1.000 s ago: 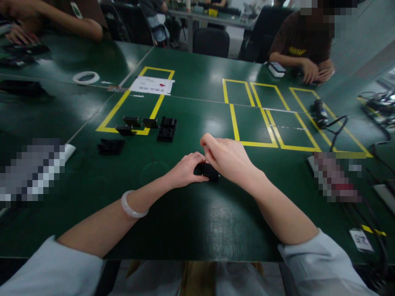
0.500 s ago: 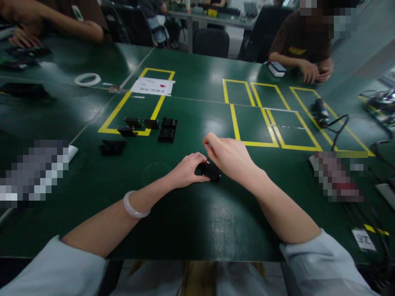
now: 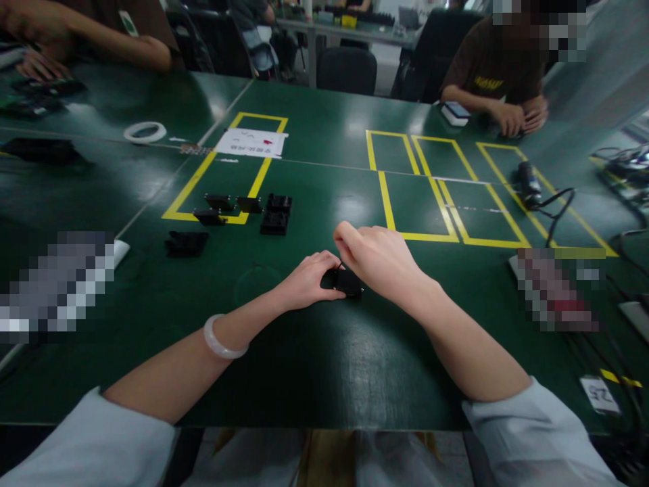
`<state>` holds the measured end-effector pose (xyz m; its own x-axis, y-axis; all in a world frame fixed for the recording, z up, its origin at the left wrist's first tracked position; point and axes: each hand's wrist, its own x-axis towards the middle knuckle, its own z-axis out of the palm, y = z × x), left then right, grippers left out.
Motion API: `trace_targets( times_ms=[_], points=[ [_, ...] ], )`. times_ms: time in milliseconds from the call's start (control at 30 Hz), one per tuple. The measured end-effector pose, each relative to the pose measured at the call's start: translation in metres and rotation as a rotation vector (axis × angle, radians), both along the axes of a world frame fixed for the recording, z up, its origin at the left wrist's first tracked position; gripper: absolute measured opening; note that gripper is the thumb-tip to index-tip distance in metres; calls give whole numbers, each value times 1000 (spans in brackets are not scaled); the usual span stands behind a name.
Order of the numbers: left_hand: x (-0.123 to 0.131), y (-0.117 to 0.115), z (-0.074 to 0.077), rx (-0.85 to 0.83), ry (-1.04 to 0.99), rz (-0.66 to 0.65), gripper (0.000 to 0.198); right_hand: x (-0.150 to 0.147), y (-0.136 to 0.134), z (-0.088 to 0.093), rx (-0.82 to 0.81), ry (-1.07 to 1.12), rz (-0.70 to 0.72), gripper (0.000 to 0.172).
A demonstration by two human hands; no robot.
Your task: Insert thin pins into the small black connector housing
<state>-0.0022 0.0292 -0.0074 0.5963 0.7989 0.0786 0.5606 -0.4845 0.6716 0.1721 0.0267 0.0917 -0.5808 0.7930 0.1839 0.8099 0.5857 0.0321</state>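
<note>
Both hands meet on a small black part (image 3: 347,282) on the green table (image 3: 314,365): left hand (image 3: 308,279) pinches its side, right hand (image 3: 380,260) curls closed over it, near the yellow tape box (image 3: 388,203).

Single view: head-worn camera, aimed forward and down over a green table (image 3: 314,365). Wearer's forearms enter from the bottom edge, close up. Far side takes in seated co-workers and chairs (image 3: 347,69), well apart.

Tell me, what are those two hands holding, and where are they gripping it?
A small black part resting on the green table. The left hand grips its left end; the right hand covers its top.
</note>
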Motion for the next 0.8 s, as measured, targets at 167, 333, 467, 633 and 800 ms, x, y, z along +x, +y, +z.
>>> trace_targets(
  times_ms=[167,333,467,633,800],
  points=[
    [0,0,-3,11,-15,9,46,0,-2,-2,52,27,47,26],
    [0,0,-3,19,-8,6,48,0,-1,-2,71,46,55,28],
    [0,0,-2,13,-9,-5,45,0,1,-2,48,31,40,25],
    [-1,0,-3,18,-22,-10,46,-1,0,-2,41,19,41,24],
    [-1,1,-3,14,-23,1,47,-1,0,-5,62,22,59,24]
  ],
)
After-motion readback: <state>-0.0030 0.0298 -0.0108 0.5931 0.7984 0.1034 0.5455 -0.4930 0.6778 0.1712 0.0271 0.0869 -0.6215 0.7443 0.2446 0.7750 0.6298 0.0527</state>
